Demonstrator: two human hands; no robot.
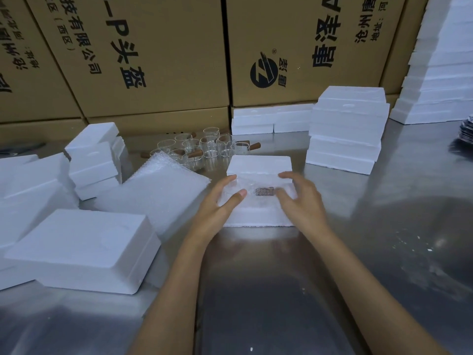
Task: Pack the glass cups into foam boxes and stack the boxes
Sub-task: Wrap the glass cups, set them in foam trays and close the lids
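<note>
Behind everything, printed cardboard cartons [158, 55] walled off the far edge of the steel table [371, 252]. Along the right I saw a tall stack of foam boxes [346, 129], and at the near left a wide foam box [84, 249] lay flat beside a sheet of bubble wrap [156, 196]. At the middle sat the open foam box [258, 216] I was working on, its lid [259, 164] lying just behind it. My left hand [220, 203] and right hand [299, 198] both rested on the wrapped contents, fingers spread and fairly straight, pressing down on either side of a small brownish piece [265, 191]. Farther back, the glass cups [204, 149] with wooden handles stood clustered, unpacked.
</note>
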